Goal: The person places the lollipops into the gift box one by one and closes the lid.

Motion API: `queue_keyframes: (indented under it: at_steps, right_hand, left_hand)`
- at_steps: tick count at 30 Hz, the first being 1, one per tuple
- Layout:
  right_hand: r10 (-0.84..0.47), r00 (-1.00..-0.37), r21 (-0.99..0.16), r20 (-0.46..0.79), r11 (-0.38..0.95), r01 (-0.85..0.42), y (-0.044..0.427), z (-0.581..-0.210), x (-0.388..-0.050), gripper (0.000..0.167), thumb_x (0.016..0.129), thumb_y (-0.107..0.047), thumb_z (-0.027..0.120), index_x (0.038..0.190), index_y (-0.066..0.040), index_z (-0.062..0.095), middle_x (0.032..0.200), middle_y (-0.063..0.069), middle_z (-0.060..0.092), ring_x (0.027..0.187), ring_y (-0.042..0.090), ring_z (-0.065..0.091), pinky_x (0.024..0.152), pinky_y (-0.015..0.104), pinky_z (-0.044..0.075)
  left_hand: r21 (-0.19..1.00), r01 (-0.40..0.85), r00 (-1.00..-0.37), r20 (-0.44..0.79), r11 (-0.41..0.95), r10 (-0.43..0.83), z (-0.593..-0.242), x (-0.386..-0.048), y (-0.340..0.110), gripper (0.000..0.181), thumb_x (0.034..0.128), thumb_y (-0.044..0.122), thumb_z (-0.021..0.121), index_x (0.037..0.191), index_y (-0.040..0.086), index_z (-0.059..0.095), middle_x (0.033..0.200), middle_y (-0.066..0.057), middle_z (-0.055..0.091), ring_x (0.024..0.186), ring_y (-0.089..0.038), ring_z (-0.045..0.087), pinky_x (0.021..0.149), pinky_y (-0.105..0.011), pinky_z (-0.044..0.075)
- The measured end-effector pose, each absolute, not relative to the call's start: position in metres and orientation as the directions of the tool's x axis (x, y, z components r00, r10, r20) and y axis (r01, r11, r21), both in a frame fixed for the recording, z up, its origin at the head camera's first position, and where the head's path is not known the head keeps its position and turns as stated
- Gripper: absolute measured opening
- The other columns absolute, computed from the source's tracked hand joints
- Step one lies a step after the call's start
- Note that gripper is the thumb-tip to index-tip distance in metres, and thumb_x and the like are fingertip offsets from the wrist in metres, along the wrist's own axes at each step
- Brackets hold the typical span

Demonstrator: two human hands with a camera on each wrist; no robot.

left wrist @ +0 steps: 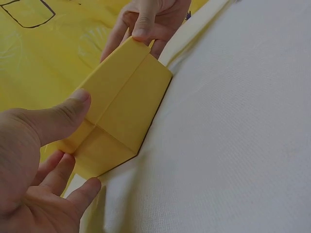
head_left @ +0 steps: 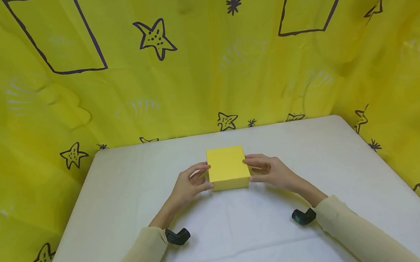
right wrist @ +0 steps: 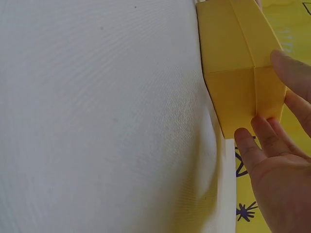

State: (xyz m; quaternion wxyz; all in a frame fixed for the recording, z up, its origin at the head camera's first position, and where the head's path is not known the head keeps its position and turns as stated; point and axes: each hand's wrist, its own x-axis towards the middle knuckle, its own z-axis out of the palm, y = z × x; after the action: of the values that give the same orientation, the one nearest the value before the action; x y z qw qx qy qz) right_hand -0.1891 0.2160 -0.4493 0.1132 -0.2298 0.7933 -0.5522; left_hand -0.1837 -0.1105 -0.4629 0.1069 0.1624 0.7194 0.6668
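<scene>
A yellow square box point(head_left: 227, 164) sits on the white-covered table, its top face toward the head camera. Both wrist views show a seam running round its sides, between lid and base. My left hand point(head_left: 192, 182) holds the box's left side, thumb at the front corner and fingers farther back. On the opposite side my right hand point(head_left: 270, 169) grips it the same way. Close up, the left thumb point(left wrist: 68, 116) lies on the lid part above the seam. The right thumb point(right wrist: 291, 68) also touches the upper part, with fingertips on the side wall. The box's far side and its inside are hidden.
White cloth covers the table point(head_left: 227, 242), with a crease across the front. A yellow curtain point(head_left: 196, 84) with starfish drawings hangs behind and at both sides. Dark devices sit at the left wrist point(head_left: 177, 237) and right wrist point(head_left: 303, 216).
</scene>
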Motion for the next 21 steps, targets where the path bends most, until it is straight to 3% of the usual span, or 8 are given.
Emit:
queue_keyframes:
  at_steps: [7, 11, 15, 21]
  right_hand:
    - [-0.503, -0.862, -0.941, 0.064, 0.258, -0.221, 0.216, -0.451, -0.191, 0.058, 0.091, -0.013, 0.080, 0.144, -0.006, 0.058, 0.157, 0.014, 0.045, 0.138, 0.036, 0.051, 0.108, 0.035, 0.047]
    - [-0.520, -0.853, -0.953, 0.036, 0.239, -0.186, 0.218, -0.447, -0.191, 0.063, 0.090, -0.012, 0.080, 0.147, -0.009, 0.053, 0.155, 0.015, 0.047, 0.136, 0.039, 0.052, 0.105, 0.037, 0.050]
    - [-0.527, -0.848, -0.939, 0.054, 0.263, -0.223, 0.226, -0.441, -0.193, 0.071, 0.090, -0.012, 0.081, 0.152, -0.008, 0.046, 0.157, 0.019, 0.043, 0.136, 0.042, 0.051, 0.105, 0.045, 0.050]
    - [-0.509, -0.855, -0.896, 0.102, 0.327, -0.301, 0.241, -0.432, -0.197, 0.073, 0.093, -0.015, 0.079, 0.156, -0.014, 0.041, 0.158, 0.024, 0.038, 0.135, 0.046, 0.050, 0.106, 0.058, 0.047]
  left_hand:
    - [0.993, 0.095, -0.920, 0.064, 0.063, 0.387, -0.462, -0.183, -0.113, 0.061, 0.0846, -0.004, 0.081, 0.140, 0.001, 0.057, 0.155, -0.013, 0.047, 0.144, -0.028, 0.044, 0.110, -0.035, 0.045]
    - [0.982, 0.142, -0.917, 0.083, 0.126, 0.390, -0.459, -0.180, -0.117, 0.065, 0.0850, 0.002, 0.083, 0.143, 0.005, 0.055, 0.154, -0.012, 0.048, 0.143, -0.032, 0.046, 0.111, -0.041, 0.045]
    - [0.953, 0.189, -0.929, 0.095, 0.237, 0.357, -0.452, -0.178, -0.130, 0.067, 0.0860, 0.014, 0.085, 0.145, 0.010, 0.054, 0.156, -0.009, 0.047, 0.140, -0.037, 0.049, 0.109, -0.050, 0.046]
    - [0.916, 0.203, -0.956, 0.109, 0.346, 0.272, -0.444, -0.178, -0.156, 0.062, 0.0876, 0.025, 0.085, 0.143, 0.022, 0.056, 0.155, -0.003, 0.048, 0.138, -0.037, 0.050, 0.108, -0.053, 0.046]
